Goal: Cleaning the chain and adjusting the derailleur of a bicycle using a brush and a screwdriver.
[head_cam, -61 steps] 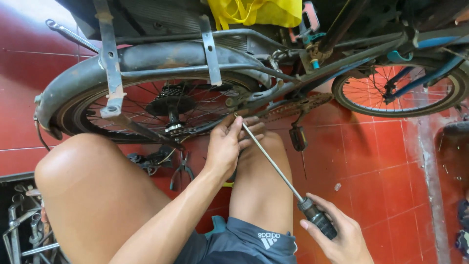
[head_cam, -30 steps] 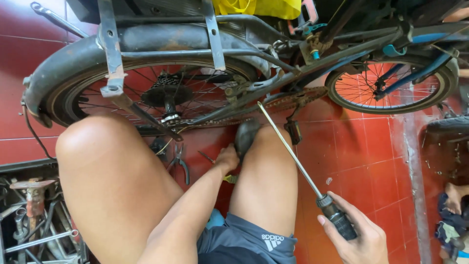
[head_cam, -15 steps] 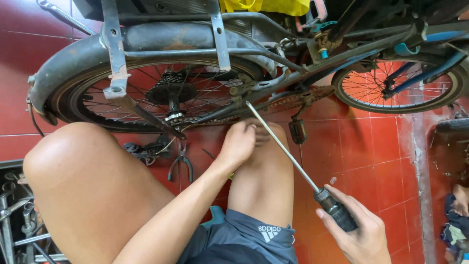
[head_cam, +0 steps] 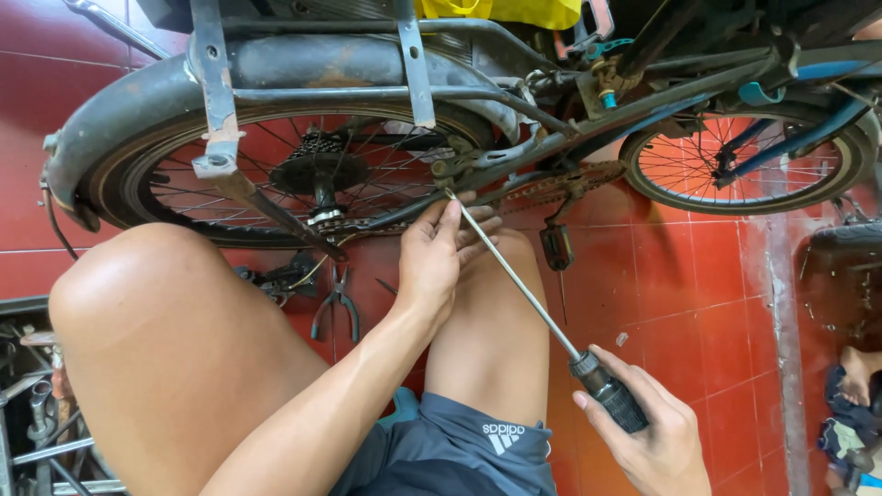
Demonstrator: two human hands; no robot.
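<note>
The scene is lit evenly by soft daylight; faint shadows are cast beneath the bicycle (head_cam: pixel 459 138), and everything is rendered sharply, with slight edge distortion.

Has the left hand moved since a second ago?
Yes. The left hand has come up from between the knees to the screwdriver tip, just under the bicycle frame.

Bare steel screwdriver shaft (head_cam: pixel 519 280); rusty matt mudguard (head_cam: pixel 303 69); glossy floor tiles (head_cam: pixel 680 303)
</note>
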